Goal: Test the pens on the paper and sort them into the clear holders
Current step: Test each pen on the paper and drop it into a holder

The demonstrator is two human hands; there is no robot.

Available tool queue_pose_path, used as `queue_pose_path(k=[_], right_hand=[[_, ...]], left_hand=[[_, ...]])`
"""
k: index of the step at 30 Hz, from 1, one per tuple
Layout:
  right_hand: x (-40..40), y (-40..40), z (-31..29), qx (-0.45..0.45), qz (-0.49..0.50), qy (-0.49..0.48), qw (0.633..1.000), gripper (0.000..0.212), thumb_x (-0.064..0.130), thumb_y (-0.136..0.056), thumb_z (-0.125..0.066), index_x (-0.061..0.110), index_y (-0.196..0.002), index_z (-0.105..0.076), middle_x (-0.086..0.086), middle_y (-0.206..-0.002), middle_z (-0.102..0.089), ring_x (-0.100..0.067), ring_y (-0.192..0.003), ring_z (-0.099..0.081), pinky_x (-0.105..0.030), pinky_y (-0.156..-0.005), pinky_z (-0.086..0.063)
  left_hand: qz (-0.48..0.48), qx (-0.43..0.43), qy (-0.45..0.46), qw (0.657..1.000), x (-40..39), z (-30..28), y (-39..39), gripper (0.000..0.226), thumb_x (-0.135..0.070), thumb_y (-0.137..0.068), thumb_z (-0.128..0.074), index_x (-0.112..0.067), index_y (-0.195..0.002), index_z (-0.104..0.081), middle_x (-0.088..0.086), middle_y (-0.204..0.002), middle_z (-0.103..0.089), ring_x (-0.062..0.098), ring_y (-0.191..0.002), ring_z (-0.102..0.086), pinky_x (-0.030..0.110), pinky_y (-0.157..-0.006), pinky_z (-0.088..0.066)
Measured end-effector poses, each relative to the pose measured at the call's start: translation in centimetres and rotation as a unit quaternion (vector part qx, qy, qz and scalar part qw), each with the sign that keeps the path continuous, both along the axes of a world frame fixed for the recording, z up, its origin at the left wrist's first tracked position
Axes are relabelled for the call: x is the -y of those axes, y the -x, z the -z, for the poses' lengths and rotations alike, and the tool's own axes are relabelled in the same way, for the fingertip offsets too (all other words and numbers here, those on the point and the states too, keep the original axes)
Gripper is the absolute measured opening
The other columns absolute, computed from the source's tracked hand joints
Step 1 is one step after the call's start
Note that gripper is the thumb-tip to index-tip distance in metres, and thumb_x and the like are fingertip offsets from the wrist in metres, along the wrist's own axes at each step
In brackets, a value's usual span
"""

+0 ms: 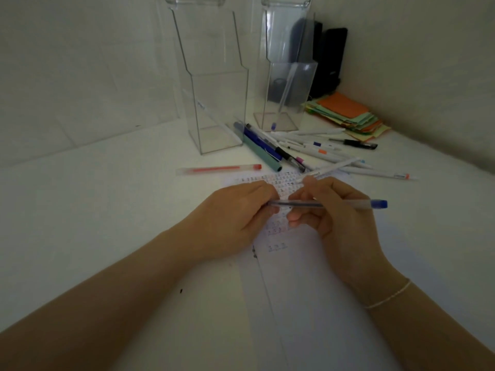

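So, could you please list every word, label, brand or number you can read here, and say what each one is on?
None can be read.
Paper: rows of small handwritten test marks, too small and blurred to make out.
Dark object in the corner: a faint pale mark, illegible.
Loose pens: small coloured bands, no legible print.
Blue pen in both hands: no print visible.

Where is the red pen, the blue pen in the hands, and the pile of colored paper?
Red pen (218, 169), head view, middle of its clear barrel.
Blue pen (348, 204), head view, barrel right of the fingers.
Colored paper (344, 107), head view, orange top sheet.
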State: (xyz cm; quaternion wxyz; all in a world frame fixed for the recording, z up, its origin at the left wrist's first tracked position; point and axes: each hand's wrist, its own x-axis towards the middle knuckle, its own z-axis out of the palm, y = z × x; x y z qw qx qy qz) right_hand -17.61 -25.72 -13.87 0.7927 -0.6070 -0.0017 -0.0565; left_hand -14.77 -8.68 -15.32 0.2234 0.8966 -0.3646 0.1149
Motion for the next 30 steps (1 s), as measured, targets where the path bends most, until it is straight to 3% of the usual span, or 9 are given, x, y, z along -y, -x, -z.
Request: queue_pose_path(k=[2,5,9,13,17,21,26,28,30], right_hand=[[0.0,0.1,-0.1,0.002,-0.013,-0.046,0.999,0.025,0.024,-0.072,-0.061,0.006,-0.059,-0.070,-0.015,-0.062,-0.067,-0.025,-0.049,-0.063,-0.030,-0.051,-0.056],[0.0,0.1,-0.1,-0.024,-0.031,-0.051,0.998,0.028,0.027,-0.071,-0.062,0.002,-0.062,-0.071,-0.018,-0.064,-0.069,-0.027,-0.053,-0.067,-0.029,-0.054,-0.058],[-0.1,-0.2,-0.2,-0.014,-0.032,0.046,0.998,0.022,0.025,-0.074,-0.064,0.003,-0.071,-0.065,-0.009,-0.060,-0.065,-0.020,-0.046,-0.058,-0.027,-0.050,-0.051],[0.0,0.1,-0.5,0.002,-0.056,0.119,0.991,0.020,0.022,-0.079,-0.065,0.007,-0.069,-0.055,-0.003,-0.045,-0.052,-0.016,-0.035,-0.041,-0.020,-0.037,-0.037],[-0.8,0.5,-0.5,0.054,-0.091,0.151,0.983,0.016,0.019,-0.081,-0.062,0.008,-0.073,-0.054,-0.010,-0.053,-0.063,-0.022,-0.037,-0.051,-0.024,-0.040,-0.044],[-1.3,0.7,-0.1,0.096,-0.099,0.188,0.972,0.017,0.011,-0.089,-0.058,0.011,-0.073,-0.053,-0.014,-0.061,-0.064,-0.017,-0.041,-0.057,-0.021,-0.046,-0.047],[-1.6,0.8,0.1,0.103,-0.106,0.218,0.965,0.016,0.011,-0.090,-0.056,0.002,-0.077,-0.054,-0.014,-0.062,-0.063,-0.015,-0.043,-0.059,-0.019,-0.049,-0.049],[-1.7,0.7,-0.2,0.089,-0.102,0.216,0.967,0.016,0.011,-0.090,-0.057,0.006,-0.076,-0.054,-0.015,-0.061,-0.063,-0.017,-0.042,-0.059,-0.022,-0.048,-0.049],[-1.4,0.3,-0.6,0.047,-0.095,0.177,0.978,0.017,0.011,-0.090,-0.059,0.006,-0.075,-0.053,-0.016,-0.059,-0.063,-0.021,-0.041,-0.057,-0.026,-0.045,-0.049]], left_hand=[[-0.005,-0.007,-0.001,1.000,0.0,-0.1,0.0,0.017,-0.030,-0.094,-0.035,-0.021,-0.090,-0.048,-0.015,-0.077,-0.040,0.004,-0.067,-0.035,0.009,-0.060,-0.030],[0.001,0.003,0.001,1.000,0.1,-0.1,0.2,0.012,-0.030,-0.094,-0.041,-0.021,-0.088,-0.047,-0.017,-0.074,-0.038,0.003,-0.062,-0.035,0.009,-0.059,-0.030],[0.016,-0.020,0.040,0.999,-0.1,-0.4,0.4,0.012,-0.037,-0.094,-0.039,-0.029,-0.086,-0.043,-0.019,-0.069,-0.039,-0.001,-0.063,-0.041,0.011,-0.058,-0.031],[-0.001,-0.086,0.146,0.986,-0.2,-0.6,0.2,0.031,-0.041,-0.094,-0.031,-0.027,-0.076,-0.051,-0.015,-0.067,-0.049,0.002,-0.064,-0.048,0.011,-0.058,-0.033],[-0.050,-0.148,0.187,0.970,0.2,-0.5,0.0,0.040,-0.044,-0.093,-0.032,-0.025,-0.065,-0.053,-0.009,-0.060,-0.052,0.006,-0.059,-0.050,0.018,-0.058,-0.037],[-0.074,-0.183,0.216,0.956,0.7,-0.6,0.1,0.044,-0.046,-0.090,-0.034,-0.024,-0.057,-0.051,-0.009,-0.052,-0.050,0.006,-0.053,-0.047,0.024,-0.056,-0.038],[-0.056,-0.190,0.211,0.957,0.6,-0.7,0.1,0.037,-0.042,-0.089,-0.034,-0.030,-0.065,-0.059,-0.013,-0.057,-0.058,-0.001,-0.058,-0.054,0.015,-0.059,-0.038],[-0.055,-0.204,0.219,0.953,0.5,-0.6,0.1,0.039,-0.040,-0.089,-0.036,-0.017,-0.076,-0.065,-0.009,-0.068,-0.063,0.000,-0.063,-0.057,0.017,-0.064,-0.042],[-0.041,-0.225,0.232,0.945,0.3,-0.5,-0.1,0.031,-0.033,-0.094,-0.041,-0.012,-0.077,-0.058,-0.011,-0.067,-0.057,0.002,-0.063,-0.051,0.017,-0.062,-0.040]])
